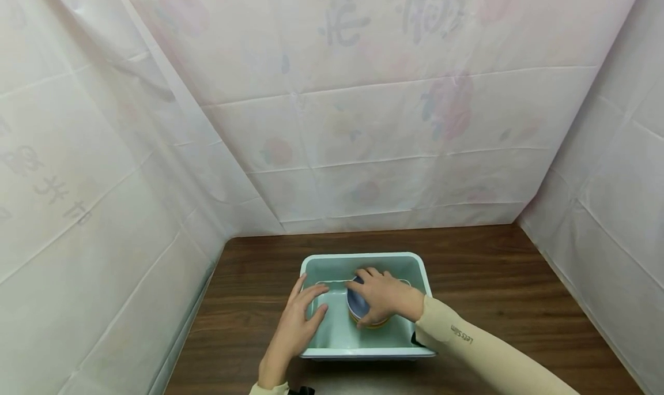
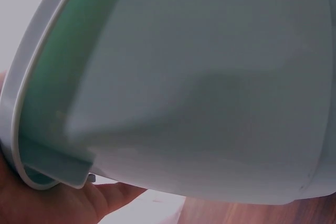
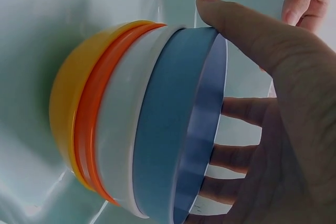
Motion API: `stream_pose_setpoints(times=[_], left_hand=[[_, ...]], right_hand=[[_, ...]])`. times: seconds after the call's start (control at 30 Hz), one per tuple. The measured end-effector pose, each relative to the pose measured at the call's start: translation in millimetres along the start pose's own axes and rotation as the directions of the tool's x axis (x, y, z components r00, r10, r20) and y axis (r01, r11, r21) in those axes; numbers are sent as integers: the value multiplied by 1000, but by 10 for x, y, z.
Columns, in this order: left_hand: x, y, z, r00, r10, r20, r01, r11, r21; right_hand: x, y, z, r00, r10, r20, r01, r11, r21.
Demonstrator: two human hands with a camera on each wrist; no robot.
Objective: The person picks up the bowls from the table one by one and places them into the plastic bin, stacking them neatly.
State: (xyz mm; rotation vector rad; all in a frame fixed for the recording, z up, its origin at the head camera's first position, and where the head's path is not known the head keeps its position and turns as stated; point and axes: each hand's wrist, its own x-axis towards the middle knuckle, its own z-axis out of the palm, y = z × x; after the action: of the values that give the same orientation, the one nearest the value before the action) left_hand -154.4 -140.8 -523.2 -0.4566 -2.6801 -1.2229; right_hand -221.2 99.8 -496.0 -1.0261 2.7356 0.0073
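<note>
A stack of nested bowls (image 3: 163, 108) stands in a pale green tub (image 1: 363, 352), blue on top with white, orange and yellow ones below. My right hand (image 1: 386, 296) grips the top of the stack, thumb at the near side of the blue rim and spread fingers across at its far side. In the right wrist view the fingertips are hidden behind the blue bowl (image 3: 173, 103). Over the tub's left rim is my left hand (image 1: 298, 320), its fingers loosely bent and apart from the bowls. The tub wall (image 2: 199, 51) partly hides it in the left wrist view.
The tub stands on a dark wood-grain table (image 1: 249, 303). Pale printed sheeting (image 1: 384, 124) rises behind the table, with more sheeting along the left and right sides.
</note>
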Motion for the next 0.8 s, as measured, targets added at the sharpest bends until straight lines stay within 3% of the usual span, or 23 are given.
stream_pose_setpoints(times=[0.3, 0.6, 0.8], left_hand=[[19, 2, 2, 1000, 10, -10, -10, 1000, 9], [29, 17, -8, 1000, -28, 8, 28, 1000, -1], [13, 13, 6, 1000, -5, -8, 5, 1000, 9]], right_hand=[[-13, 13, -19, 1000, 4, 5, -4, 1000, 10], [9, 17, -7, 1000, 12, 14, -12, 1000, 4], [1, 22, 3, 1000, 2, 13, -2, 1000, 2]])
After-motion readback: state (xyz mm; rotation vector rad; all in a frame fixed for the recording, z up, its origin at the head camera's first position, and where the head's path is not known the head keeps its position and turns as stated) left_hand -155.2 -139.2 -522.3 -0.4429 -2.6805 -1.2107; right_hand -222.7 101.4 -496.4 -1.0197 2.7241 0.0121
